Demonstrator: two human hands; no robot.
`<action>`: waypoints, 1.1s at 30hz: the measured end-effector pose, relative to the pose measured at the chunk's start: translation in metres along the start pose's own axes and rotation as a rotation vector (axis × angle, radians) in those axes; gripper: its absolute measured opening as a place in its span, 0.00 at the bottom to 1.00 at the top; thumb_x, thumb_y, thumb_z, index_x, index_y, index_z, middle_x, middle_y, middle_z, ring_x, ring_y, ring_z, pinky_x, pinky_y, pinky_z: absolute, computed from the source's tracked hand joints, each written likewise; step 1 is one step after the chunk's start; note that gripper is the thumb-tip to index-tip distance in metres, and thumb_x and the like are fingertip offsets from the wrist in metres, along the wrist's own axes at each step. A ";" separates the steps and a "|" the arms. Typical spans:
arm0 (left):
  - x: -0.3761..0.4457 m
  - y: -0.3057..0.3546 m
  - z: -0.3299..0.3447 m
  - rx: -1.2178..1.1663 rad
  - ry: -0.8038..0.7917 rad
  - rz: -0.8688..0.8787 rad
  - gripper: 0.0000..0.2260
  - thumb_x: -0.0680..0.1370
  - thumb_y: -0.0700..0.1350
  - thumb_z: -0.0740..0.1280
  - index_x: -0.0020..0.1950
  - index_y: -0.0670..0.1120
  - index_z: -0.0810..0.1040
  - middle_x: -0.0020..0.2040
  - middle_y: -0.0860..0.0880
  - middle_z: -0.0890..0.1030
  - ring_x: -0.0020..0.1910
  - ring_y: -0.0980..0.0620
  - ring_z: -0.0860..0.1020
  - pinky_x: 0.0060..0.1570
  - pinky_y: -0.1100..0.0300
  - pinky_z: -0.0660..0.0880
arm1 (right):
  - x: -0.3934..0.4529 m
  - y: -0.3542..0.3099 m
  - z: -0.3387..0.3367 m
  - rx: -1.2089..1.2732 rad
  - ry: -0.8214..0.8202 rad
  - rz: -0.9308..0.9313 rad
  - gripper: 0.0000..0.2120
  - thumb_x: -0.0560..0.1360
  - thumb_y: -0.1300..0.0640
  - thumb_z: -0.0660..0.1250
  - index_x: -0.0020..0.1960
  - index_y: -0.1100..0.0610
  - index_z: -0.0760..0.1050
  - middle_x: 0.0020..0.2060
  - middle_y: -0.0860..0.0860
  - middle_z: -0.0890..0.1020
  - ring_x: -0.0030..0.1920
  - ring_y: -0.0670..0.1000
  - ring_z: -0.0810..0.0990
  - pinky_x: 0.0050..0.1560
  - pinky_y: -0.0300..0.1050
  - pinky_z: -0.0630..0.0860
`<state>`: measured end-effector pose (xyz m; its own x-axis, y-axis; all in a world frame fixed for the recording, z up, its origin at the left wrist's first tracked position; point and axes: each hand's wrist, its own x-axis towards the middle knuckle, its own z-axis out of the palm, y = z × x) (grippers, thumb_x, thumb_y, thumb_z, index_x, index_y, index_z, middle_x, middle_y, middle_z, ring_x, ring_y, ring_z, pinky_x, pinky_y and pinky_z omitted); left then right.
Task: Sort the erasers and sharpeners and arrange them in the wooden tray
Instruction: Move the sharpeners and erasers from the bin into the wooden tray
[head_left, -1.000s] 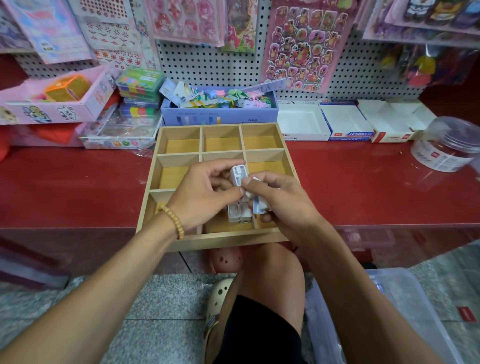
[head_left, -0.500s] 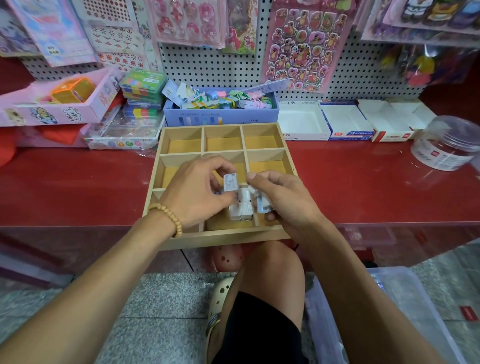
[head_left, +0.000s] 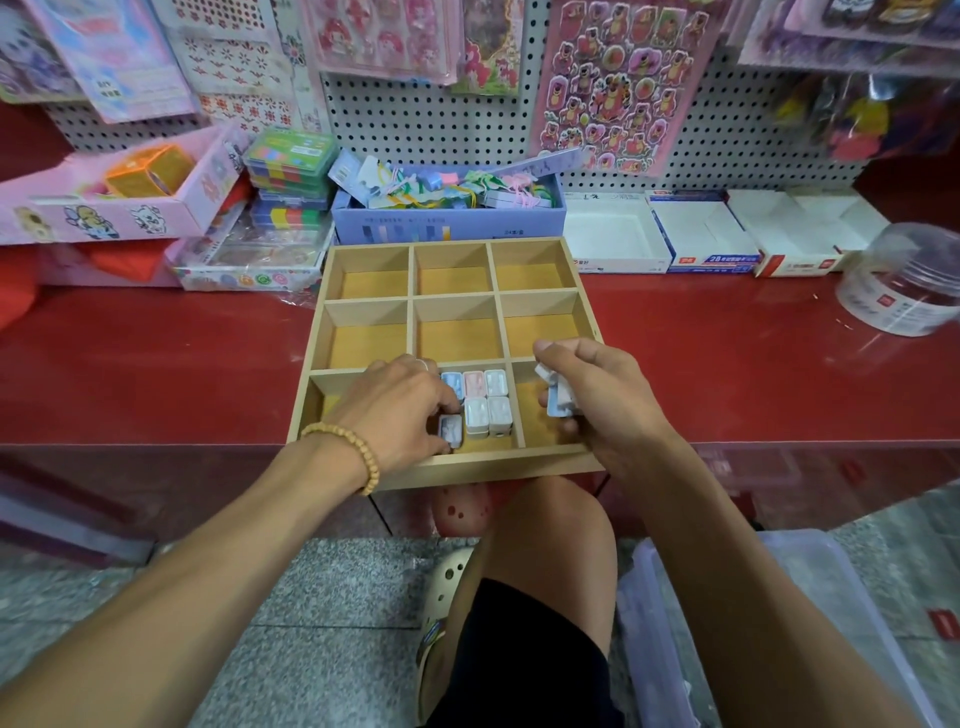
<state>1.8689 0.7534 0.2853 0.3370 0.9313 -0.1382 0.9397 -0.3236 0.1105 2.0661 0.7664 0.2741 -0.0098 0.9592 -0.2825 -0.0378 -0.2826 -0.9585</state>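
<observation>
Red shelf (head_left: 156, 364), white pegboard (head_left: 415, 119)

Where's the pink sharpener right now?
Head view: the pink sharpener sits in the wooden tray, near-row middle compartment, back row, between a blue one and a white one.

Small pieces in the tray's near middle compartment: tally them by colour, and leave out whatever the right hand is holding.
Blue: 2, one at the back left and one under the left hand's fingertips
Pink: 1
White: 3
Total: 6 visible in the wooden tray; the hand may hide more.
</observation>
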 end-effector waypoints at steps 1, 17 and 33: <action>0.001 0.000 0.000 0.006 -0.003 0.008 0.21 0.73 0.55 0.73 0.65 0.53 0.77 0.46 0.56 0.70 0.56 0.53 0.72 0.62 0.55 0.69 | 0.001 0.001 -0.001 0.001 -0.003 0.001 0.09 0.76 0.52 0.72 0.42 0.55 0.78 0.34 0.49 0.78 0.35 0.51 0.76 0.25 0.41 0.65; 0.006 -0.005 0.004 -0.054 0.080 0.030 0.16 0.73 0.59 0.70 0.58 0.54 0.81 0.47 0.56 0.75 0.53 0.54 0.72 0.59 0.56 0.69 | 0.007 0.005 -0.002 -0.045 -0.072 0.007 0.12 0.77 0.49 0.72 0.40 0.55 0.77 0.30 0.50 0.76 0.31 0.50 0.71 0.26 0.42 0.65; 0.023 0.019 -0.008 -0.812 0.283 0.134 0.12 0.69 0.44 0.78 0.49 0.51 0.80 0.41 0.54 0.80 0.39 0.58 0.75 0.36 0.65 0.72 | 0.000 -0.004 0.001 -0.022 -0.308 0.063 0.14 0.75 0.48 0.71 0.47 0.59 0.80 0.32 0.53 0.74 0.27 0.47 0.67 0.24 0.39 0.58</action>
<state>1.8942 0.7696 0.2919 0.3130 0.9354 0.1646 0.5246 -0.3148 0.7910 2.0650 0.7671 0.2777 -0.3143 0.8940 -0.3193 -0.0064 -0.3383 -0.9410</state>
